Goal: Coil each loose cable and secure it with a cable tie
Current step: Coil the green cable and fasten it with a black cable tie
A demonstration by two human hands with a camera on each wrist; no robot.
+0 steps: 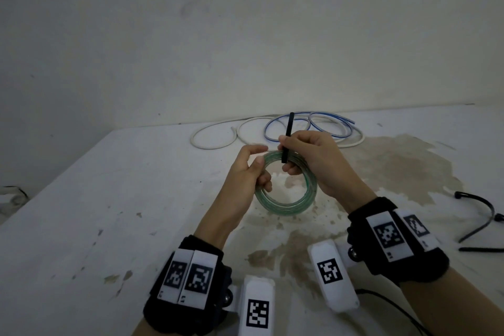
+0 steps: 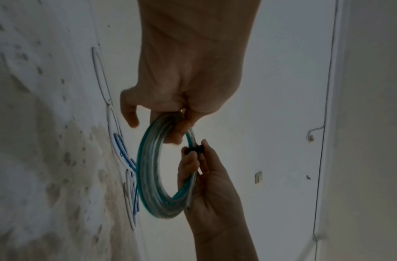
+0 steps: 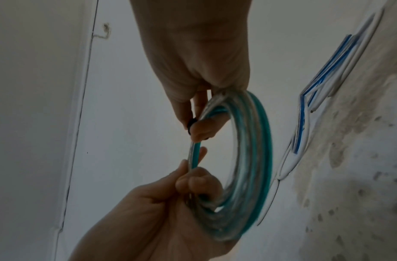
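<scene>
Coil (image 1: 286,185): clear cable with a green stripe, wound in several round turns, held in the air above the table (image 1: 136,199) between both hands, its ring standing nearly upright.

Left hand (image 1: 249,172): fingers and thumb curled round the coil's left side, gripping the turns together.

Right hand (image 1: 313,161): grips the coil's upper right part, thumb and forefinger pinching the tie (image 1: 287,139) against it.

Tie: black strip, long axis near vertical, crossing the top of the coil, free end pointing up and away past the right thumb.

Loose cables: white cable (image 1: 215,139) and blue-striped cable (image 1: 327,125), lying beyond both hands.

Spare ties (image 1: 480,221): black, on the table, well right of the right hand.
</scene>
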